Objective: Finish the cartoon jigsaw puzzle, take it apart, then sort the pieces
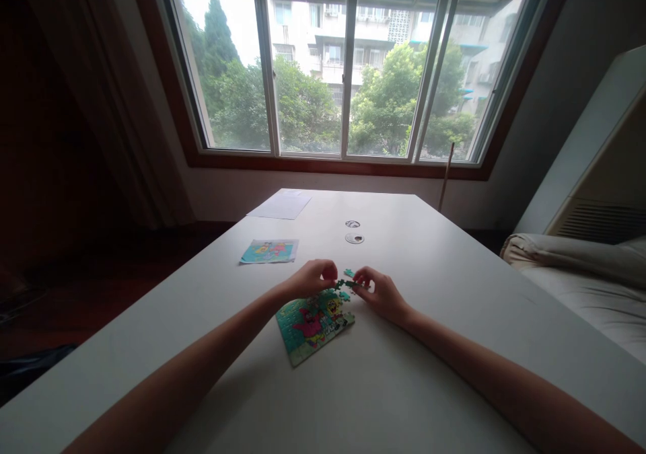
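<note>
A partly assembled jigsaw puzzle with colourful cartoon figures lies tilted on the white table, its right edge jagged. Above its far edge, my left hand pinches a small dark green puzzle piece. Facing it from the right, my right hand has thumb and fingers closed on other joined puzzle pieces. The pieces in the two hands are close together; whether they touch I cannot tell. Beyond the hands lies a loose teal piece, and another teal piece sits by the puzzle's upper right edge.
On the white table, a printed cartoon picture lies to the left, with a sheet of paper behind it. Two round discs lie farther back. A cream padded seat stands beyond the right edge.
</note>
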